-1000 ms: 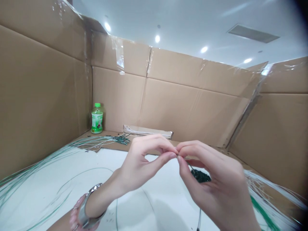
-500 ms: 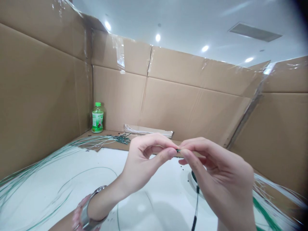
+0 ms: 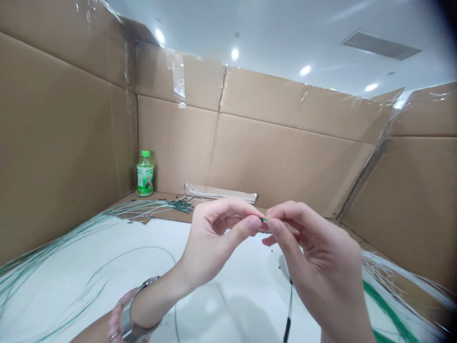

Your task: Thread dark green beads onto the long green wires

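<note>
Cardboard walls (image 3: 271,162) stand behind the left hand (image 3: 217,236) and right hand (image 3: 317,262), both pinching one thin green-tipped wire (image 3: 263,220).

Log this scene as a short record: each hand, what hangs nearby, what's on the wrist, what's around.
Left hand: fingers pinch dark green piece
Right hand: fingers meet the same piece
Below right hand: thin dark wire
Left wrist: metal watch, pink bracelet
Around: green-and-white wire bundle, green-capped bottle, cardboard walls
</note>
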`<action>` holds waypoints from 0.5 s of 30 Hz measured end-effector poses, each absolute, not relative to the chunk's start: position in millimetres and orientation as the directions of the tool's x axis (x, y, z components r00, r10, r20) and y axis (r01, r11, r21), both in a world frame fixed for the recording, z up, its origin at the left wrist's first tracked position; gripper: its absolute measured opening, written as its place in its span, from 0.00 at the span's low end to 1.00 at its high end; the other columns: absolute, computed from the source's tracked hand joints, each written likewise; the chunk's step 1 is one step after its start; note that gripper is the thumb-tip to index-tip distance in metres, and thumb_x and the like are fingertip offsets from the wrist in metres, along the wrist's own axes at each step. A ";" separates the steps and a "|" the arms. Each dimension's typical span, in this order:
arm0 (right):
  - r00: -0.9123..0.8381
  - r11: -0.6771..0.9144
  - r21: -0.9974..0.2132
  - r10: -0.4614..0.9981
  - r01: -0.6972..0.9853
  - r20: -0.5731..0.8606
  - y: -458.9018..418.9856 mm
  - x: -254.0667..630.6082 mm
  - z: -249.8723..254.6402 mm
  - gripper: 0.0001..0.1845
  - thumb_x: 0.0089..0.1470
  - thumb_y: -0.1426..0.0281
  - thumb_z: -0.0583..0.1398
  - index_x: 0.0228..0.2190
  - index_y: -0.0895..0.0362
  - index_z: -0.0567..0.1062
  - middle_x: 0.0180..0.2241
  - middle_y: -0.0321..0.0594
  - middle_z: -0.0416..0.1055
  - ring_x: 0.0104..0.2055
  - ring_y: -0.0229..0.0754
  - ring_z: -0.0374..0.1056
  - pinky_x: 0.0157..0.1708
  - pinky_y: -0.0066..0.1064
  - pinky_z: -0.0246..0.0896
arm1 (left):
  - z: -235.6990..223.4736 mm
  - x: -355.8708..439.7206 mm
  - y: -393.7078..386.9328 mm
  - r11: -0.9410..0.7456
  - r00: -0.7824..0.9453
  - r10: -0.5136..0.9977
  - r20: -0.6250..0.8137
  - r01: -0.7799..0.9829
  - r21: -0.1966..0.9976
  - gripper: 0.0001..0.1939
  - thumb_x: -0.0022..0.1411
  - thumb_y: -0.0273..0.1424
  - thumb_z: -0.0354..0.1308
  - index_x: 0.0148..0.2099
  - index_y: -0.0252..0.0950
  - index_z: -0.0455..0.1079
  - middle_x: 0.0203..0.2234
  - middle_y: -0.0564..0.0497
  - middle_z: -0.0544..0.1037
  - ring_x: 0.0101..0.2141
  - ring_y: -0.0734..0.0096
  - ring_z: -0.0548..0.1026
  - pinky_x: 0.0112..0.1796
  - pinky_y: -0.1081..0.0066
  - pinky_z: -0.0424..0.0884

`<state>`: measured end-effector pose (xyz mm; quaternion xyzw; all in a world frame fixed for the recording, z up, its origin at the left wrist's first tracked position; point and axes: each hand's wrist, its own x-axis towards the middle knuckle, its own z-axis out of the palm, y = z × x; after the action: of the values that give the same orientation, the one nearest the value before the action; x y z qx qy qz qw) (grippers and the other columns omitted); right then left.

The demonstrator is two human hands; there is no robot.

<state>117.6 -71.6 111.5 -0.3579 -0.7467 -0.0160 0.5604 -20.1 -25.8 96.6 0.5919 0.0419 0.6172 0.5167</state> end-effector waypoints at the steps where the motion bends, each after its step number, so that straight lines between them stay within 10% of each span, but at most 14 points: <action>1: -0.109 0.743 -0.370 0.508 0.557 0.855 -71.3 116.8 110.8 0.06 0.56 0.77 0.57 0.29 0.54 0.70 0.25 0.28 0.69 0.26 0.26 0.66 0.27 0.15 0.70 | 96.3 -20.2 -25.8 -0.460 0.232 0.686 0.689 -0.595 0.659 0.05 0.56 0.22 0.62 0.30 0.35 0.77 0.24 0.54 0.78 0.25 0.82 0.76 0.29 0.86 0.74; 15: 0.012 0.837 -0.153 0.173 0.526 0.985 -58.2 96.5 95.2 0.12 0.45 0.87 0.61 0.29 0.59 0.70 0.26 0.35 0.69 0.28 0.32 0.66 0.23 0.25 0.65 | 84.2 -7.3 -31.9 -0.488 0.049 0.681 0.730 -0.713 0.503 0.03 0.59 0.27 0.61 0.33 0.38 0.76 0.25 0.55 0.74 0.27 0.82 0.73 0.30 0.82 0.75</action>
<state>96.5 -58.2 95.2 -0.2530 -0.6901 -0.1327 0.6649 -7.3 -31.9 84.2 0.5185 -0.0155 0.6893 0.5057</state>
